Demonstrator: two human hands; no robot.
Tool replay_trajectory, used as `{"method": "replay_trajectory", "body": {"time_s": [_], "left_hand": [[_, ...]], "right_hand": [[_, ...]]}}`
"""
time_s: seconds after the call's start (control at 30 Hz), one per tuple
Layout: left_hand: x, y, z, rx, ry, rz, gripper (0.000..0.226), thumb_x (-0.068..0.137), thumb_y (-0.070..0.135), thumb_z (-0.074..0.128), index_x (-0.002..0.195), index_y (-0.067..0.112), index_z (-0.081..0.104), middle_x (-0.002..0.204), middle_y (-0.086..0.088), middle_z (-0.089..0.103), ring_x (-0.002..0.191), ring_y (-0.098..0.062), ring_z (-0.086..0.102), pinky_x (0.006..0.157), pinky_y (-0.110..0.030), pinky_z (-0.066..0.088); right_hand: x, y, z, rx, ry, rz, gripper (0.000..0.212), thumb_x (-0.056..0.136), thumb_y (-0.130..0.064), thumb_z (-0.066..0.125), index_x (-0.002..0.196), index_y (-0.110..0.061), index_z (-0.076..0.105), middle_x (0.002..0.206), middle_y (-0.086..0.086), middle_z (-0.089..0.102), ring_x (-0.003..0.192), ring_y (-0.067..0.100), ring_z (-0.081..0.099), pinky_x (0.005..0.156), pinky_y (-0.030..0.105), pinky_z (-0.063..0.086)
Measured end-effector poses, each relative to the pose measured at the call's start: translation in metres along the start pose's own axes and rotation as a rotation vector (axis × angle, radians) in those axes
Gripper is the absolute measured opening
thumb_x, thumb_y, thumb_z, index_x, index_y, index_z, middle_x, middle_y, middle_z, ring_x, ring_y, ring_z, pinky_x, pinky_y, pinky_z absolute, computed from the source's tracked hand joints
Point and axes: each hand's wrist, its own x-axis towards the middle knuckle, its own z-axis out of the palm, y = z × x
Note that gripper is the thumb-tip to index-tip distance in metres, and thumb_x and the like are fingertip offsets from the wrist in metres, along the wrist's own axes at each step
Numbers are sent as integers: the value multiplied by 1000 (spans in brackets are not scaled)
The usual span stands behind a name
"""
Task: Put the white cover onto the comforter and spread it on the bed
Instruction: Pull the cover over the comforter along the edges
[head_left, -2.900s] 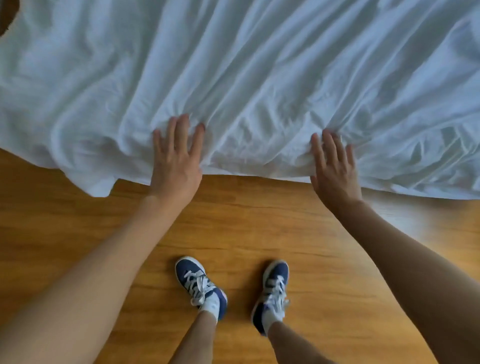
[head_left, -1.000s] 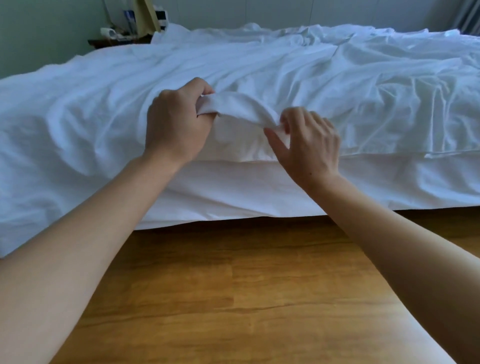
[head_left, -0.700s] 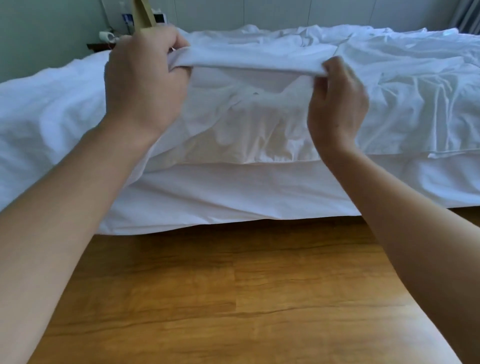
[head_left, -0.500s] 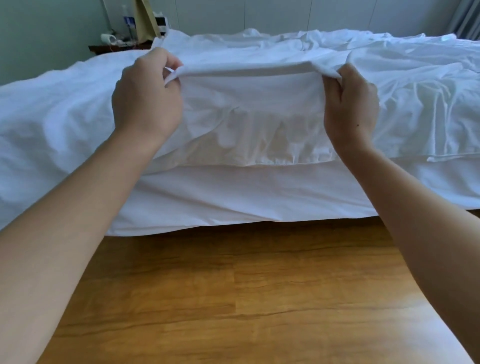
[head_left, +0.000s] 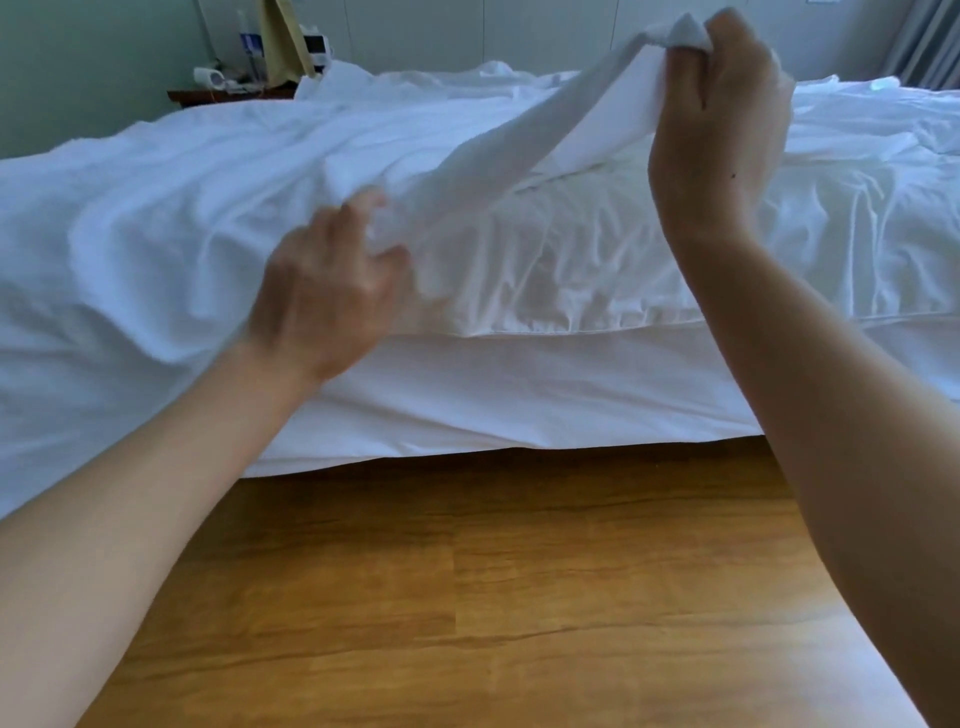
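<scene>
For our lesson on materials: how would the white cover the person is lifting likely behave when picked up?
Probably floppy: the white cover sags between the right hand and left hand. Likely light, since a pinch lifts its edge. It creases easily, judging by its wrinkles.

left hand (head_left: 327, 291) low, right hand (head_left: 722, 119) raised, fisted

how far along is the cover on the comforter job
Partly done. The white cover lies over the left of the bed, while the comforter shows bare at the near edge. In hand: the right hand holds the cover's edge lifted high; the left hand, blurred, is at the fabric lower down. Left: draw the cover over the exposed comforter, then spread and smooth it, since wrinkles remain everywhere.
</scene>
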Motion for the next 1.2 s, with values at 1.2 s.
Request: {"method": "replay_trajectory", "body": {"time_s": [1.2], "left_hand": [[30,-9,-66,-193,179,-133,17,94,14,53,86,1,60,110,-17,60,75,-33,51,50,-37,29]], "right_hand": [[-48,14,-2,299,-5,673,42,80,-28,60,56,-17,27,52,-3,26,49,16,23,49,30,23]]}}
